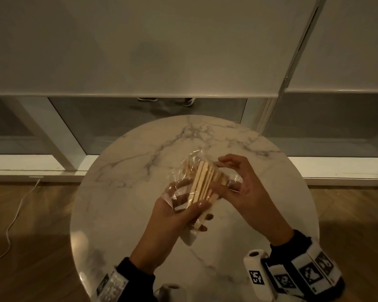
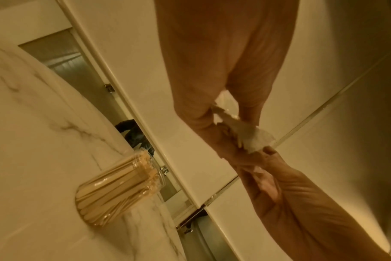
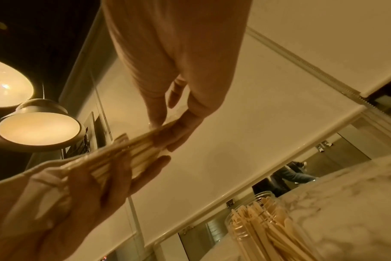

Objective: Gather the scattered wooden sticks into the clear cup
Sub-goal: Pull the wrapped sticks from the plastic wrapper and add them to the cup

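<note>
The bundle of wooden sticks (image 1: 202, 184) in a crinkly plastic bag (image 1: 184, 171) is held above the marble table (image 1: 127, 166). Left hand (image 1: 172, 219) clutches its near end, right hand (image 1: 242, 182) pinches the far end. Only the wrist views catch the clear cup (image 2: 116, 189), already full of sticks; in the head view the hands hide it.
</note>
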Demonstrator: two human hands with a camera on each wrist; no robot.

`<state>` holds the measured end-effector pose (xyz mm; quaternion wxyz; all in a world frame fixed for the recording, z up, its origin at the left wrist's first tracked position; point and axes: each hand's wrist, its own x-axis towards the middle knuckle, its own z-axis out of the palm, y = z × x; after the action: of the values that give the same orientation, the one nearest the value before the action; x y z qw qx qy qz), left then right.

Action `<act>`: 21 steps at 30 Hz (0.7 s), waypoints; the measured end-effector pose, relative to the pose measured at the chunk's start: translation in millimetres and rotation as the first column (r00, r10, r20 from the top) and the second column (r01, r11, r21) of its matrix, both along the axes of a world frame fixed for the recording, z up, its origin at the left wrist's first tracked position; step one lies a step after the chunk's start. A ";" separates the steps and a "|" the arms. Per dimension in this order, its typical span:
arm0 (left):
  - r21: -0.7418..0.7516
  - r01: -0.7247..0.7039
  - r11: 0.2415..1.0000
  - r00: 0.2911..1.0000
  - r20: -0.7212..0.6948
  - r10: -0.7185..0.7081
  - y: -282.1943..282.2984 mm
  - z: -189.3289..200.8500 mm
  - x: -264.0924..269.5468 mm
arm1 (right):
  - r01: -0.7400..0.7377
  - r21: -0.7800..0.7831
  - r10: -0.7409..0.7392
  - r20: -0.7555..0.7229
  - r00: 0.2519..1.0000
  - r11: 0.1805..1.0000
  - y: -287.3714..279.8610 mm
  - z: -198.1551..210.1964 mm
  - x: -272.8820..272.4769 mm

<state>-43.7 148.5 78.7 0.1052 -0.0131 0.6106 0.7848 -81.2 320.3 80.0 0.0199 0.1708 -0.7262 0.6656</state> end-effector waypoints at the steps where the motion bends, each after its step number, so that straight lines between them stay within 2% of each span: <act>1: -0.026 -0.002 1.000 1.000 -0.007 0.002 -1.9 -1.8 -1.0 | 0.016 0.015 -0.016 0.006 1.000 1.000 1.0 0.8 -0.4; 3: -0.073 -0.005 0.997 1.000 -0.021 0.004 -7.0 -6.0 -1.3 | 0.099 0.094 -0.096 -0.042 0.995 0.991 7.2 4.3 -1.1; 6: -0.120 -0.002 0.993 0.999 -0.048 -0.004 -12.8 -11.4 -0.8 | 0.243 0.281 -0.152 -0.311 0.938 0.928 15.2 14.5 -2.6; 8: -0.139 0.008 0.990 0.997 -0.069 -0.018 -13.7 -11.8 -0.6 | 0.252 0.364 -0.104 -0.379 0.919 0.897 16.5 17.5 -3.8; 11: -0.158 0.026 0.987 0.994 -0.104 -0.043 -13.9 -11.2 -0.8 | 0.192 0.435 -0.033 -0.347 0.937 0.880 19.3 16.8 -10.8; 14: -0.186 0.041 0.982 0.992 -0.111 -0.062 -16.9 -13.0 -2.8 | 0.227 0.572 0.007 -0.377 0.926 0.788 23.3 15.4 -18.3; 16: -0.197 0.047 0.979 0.991 -0.112 -0.070 -19.6 -14.0 -4.7 | 0.312 0.636 0.048 -0.483 0.874 0.706 25.4 18.9 -21.8; 18: -0.198 0.051 0.979 0.990 -0.119 -0.075 -22.0 -12.8 -6.1 | 0.343 0.661 0.142 -0.565 0.813 0.667 27.2 25.6 -23.8; 21: -0.211 0.075 0.975 0.987 -0.122 -0.103 -24.7 -10.4 -7.6 | 0.235 0.706 0.324 -0.561 0.762 0.668 28.6 33.4 -27.2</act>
<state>-51.4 123.8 68.4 0.0976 0.0557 0.6941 0.7110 -108.4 349.0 113.5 0.1799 0.4008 -0.8736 0.2095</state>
